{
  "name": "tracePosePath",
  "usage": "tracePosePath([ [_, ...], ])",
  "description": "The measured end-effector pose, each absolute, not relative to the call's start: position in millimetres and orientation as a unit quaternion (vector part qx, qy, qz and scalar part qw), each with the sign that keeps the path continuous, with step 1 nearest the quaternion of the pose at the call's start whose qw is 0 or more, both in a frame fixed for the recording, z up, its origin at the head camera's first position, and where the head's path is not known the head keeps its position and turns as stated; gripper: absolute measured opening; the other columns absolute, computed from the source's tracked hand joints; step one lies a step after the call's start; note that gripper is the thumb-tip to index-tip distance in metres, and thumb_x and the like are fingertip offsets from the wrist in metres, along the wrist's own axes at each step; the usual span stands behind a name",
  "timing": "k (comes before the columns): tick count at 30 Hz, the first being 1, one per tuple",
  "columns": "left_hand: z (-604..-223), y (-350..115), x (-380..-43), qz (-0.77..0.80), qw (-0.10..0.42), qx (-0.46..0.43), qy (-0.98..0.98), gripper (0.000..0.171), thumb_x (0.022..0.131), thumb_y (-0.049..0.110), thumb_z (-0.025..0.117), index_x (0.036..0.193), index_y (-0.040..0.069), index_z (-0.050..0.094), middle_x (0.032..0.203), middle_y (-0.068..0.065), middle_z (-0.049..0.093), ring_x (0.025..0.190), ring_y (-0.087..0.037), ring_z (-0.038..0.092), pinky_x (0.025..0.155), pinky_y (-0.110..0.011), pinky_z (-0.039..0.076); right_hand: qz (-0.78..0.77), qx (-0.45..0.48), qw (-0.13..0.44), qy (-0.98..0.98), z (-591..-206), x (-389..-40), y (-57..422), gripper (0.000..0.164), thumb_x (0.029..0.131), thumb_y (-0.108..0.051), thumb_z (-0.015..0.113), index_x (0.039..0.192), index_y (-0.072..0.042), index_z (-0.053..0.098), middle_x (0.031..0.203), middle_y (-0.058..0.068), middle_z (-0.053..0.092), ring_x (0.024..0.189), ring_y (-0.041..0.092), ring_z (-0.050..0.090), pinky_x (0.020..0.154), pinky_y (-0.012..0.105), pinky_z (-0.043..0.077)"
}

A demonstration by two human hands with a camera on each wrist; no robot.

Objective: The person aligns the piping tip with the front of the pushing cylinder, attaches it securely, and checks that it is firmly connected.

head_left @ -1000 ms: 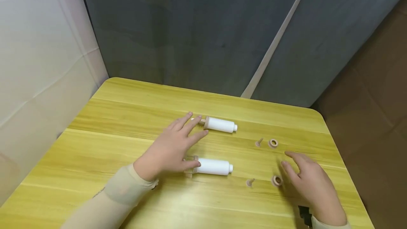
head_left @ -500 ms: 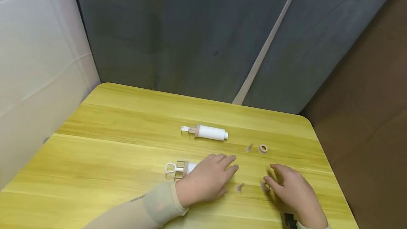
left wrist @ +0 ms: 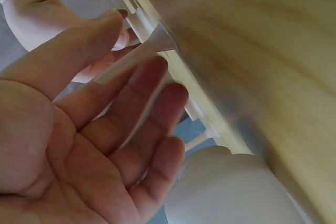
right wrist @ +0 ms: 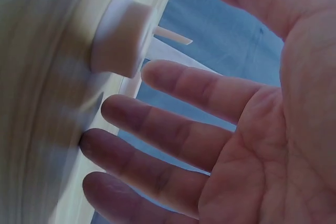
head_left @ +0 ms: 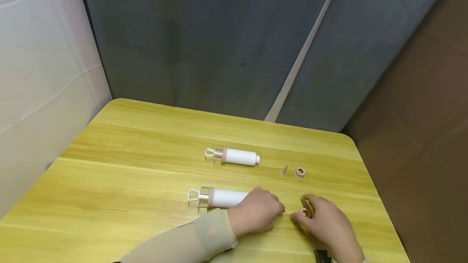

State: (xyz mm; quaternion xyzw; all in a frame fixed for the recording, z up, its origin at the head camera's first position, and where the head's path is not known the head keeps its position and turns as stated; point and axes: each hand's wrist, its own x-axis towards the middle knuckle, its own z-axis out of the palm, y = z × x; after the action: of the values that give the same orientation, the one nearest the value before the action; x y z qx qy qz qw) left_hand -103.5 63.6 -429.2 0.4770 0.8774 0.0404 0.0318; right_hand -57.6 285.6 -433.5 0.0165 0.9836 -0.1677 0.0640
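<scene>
My left hand [head_left: 256, 210] is curled over the near peg, which it hides in the head view. In the left wrist view, this beige peg [left wrist: 142, 53] with a flared base sits between my thumb and bent fingers; a gap shows beside the thumb. The near white syringe-like cylinder [head_left: 227, 198], with a beige collar and white loop handle, lies partly behind that hand. My right hand [head_left: 329, 222] spreads thumb and forefinger around the near beige ring [head_left: 304, 212]. In the right wrist view, the ring [right wrist: 123, 35] stands on the table by the forefinger's tip.
A second white cylinder [head_left: 241, 156] of the same kind lies farther back. To its right are another beige peg [head_left: 283, 171] and another ring [head_left: 300, 172]. The wooden table [head_left: 128, 165] ends at a dark curtain [head_left: 219, 52].
My left hand has moved right and toward me, off the cylinders to the near peg, its fingers bending. My right hand has moved left to the near ring. The view has shifted slightly.
</scene>
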Motion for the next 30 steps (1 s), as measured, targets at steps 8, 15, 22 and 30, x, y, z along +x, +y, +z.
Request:
tracePosePath([
  [8, -432.0, 73.0, -103.7, 0.060, 0.037, 0.472, 0.879, 0.016, 0.089, 0.017, 0.086, 0.094, 0.031, 0.080, 0.084, 0.017, 0.072, 0.067, 0.000, 0.058, 0.057, -0.023, 0.049, -0.171, 0.023, 0.066, 0.983, -438.9, -57.1, 281.3, 0.052, 0.079, -0.040, 0.095, 0.120, -0.016, 0.076, 0.089, -0.005, 0.064, 0.077, 0.013, 0.056, 0.070, 0.042, 0.052],
  [15, -432.0, 75.3, -105.4, 0.044, 0.046, 0.453, 0.889, 0.029, 0.096, 0.020, 0.080, 0.072, 0.026, 0.066, 0.065, 0.013, 0.058, 0.054, -0.004, 0.044, 0.049, -0.024, 0.044, -0.189, 0.000, 0.069, 0.980, -442.4, -60.5, 281.1, 0.024, 0.082, -0.018, 0.094, 0.100, -0.016, 0.078, 0.083, -0.006, 0.063, 0.074, 0.011, 0.055, 0.072, 0.039, 0.052],
  [22, -435.0, 71.8, -110.6, 0.096, 0.047, 0.472, 0.875, 0.033, 0.089, 0.015, 0.083, 0.070, 0.025, 0.058, 0.063, 0.014, 0.051, 0.056, -0.002, 0.044, 0.052, -0.019, 0.041, -0.191, -0.012, 0.057, 0.980, -442.2, -62.4, 280.8, 0.020, 0.085, -0.012, 0.090, 0.100, -0.014, 0.077, 0.081, -0.005, 0.061, 0.073, 0.012, 0.053, 0.071, 0.039, 0.052],
  [30, -432.9, 64.3, -115.8, 0.211, 0.033, 0.473, 0.855, 0.037, 0.081, 0.002, 0.082, 0.071, 0.022, 0.053, 0.063, 0.014, 0.045, 0.058, -0.001, 0.041, 0.055, -0.015, 0.034, -0.204, -0.029, -0.028, 0.978, -440.1, -60.3, 278.8, 0.023, 0.084, -0.007, 0.090, 0.103, -0.012, 0.078, 0.094, -0.001, 0.068, 0.080, 0.012, 0.062, 0.072, 0.036, 0.058],
])
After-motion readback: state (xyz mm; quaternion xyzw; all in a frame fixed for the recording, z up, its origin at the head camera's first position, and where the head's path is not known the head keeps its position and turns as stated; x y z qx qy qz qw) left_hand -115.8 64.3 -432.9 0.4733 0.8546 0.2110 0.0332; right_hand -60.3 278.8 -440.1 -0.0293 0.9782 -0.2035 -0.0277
